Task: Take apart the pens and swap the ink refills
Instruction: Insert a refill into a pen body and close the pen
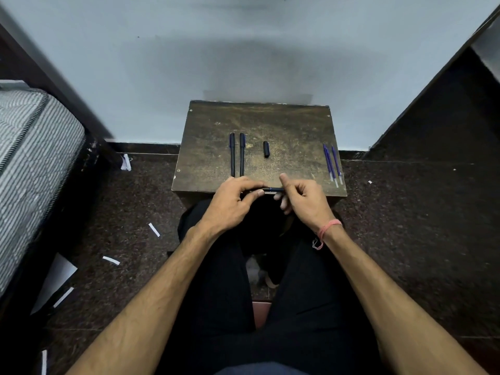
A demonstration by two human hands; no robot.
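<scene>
I hold a dark pen (272,189) level over the near edge of a small worn wooden table (292,125). My left hand (232,201) grips its left end and my right hand (303,197) pinches its right end. Two capped black pens (237,154) lie side by side on the table's left part. A loose black cap (266,149) lies near the middle. Three blue ink refills (332,165) rest together by the right edge.
A pale wall stands right behind the table. A striped mattress (29,163) is at the left, dark furniture (443,109) at the right. White paper scraps (111,260) litter the dark speckled floor. My legs in black trousers sit below the table.
</scene>
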